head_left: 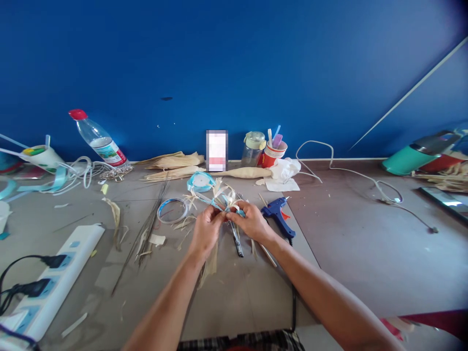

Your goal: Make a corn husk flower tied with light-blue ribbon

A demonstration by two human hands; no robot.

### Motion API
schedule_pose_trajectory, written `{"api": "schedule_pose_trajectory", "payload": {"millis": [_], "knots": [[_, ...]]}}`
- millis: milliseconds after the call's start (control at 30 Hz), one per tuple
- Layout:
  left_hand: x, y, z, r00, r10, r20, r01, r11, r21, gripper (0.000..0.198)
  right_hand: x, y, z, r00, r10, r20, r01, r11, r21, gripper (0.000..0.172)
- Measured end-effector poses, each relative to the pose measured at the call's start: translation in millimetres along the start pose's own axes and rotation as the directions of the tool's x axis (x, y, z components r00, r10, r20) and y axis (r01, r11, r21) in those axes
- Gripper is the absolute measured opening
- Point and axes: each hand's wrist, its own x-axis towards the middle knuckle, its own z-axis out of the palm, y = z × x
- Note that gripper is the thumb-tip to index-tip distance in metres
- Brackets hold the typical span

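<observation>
My left hand (209, 225) and my right hand (251, 222) meet over the middle of the table, thumbs and fingertips pinched close together. Between them is a light blue ribbon (221, 201), with pale, curled strips of dried husk (231, 194) around it. Fingers cover the exact spot where the ribbon is gripped. Just beyond the hands lies a roll of light blue ribbon (201, 182). A pen (237, 241) rests on the table below my fingertips. Right of my right hand is a blue glue gun (280, 217).
A roll of clear tape (172, 211) and thin wires (146, 229) lie to the left, near a white power strip (60, 280). Along the wall stand a tilted bottle (102, 141), a phone (217, 151), a jar (253, 148) and red paper cups (274, 153). A white cable (351, 171) trails right.
</observation>
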Motion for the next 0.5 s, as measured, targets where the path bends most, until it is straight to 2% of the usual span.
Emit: {"api": "schedule_pose_trajectory", "payload": {"millis": [133,267,400,500], "knots": [[-0.6,3.8,0.6,0.999,0.036,-0.027,-0.035,0.999,0.02,0.013,2.4,2.5,2.1,0.989,-0.126,-0.078,0.114,0.983,-0.144,0.011],[-2.3,7.9,1.3,0.997,0.053,-0.065,-0.053,0.999,0.002,0.013,4.2,7.2,-0.6,0.959,-0.26,-0.111,0.212,0.921,-0.326,0.024],[-4.4,9.7,1.1,0.998,0.053,-0.046,-0.056,0.996,-0.065,0.014,7.4,10.7,-5.8,0.947,-0.288,-0.142,0.197,0.871,-0.45,0.026],[-5.4,9.7,0.7,0.998,0.06,-0.036,-0.063,0.993,-0.099,0.016,11.1,11.8,-10.9,0.946,-0.284,-0.158,0.177,0.858,-0.482,0.024]]}}
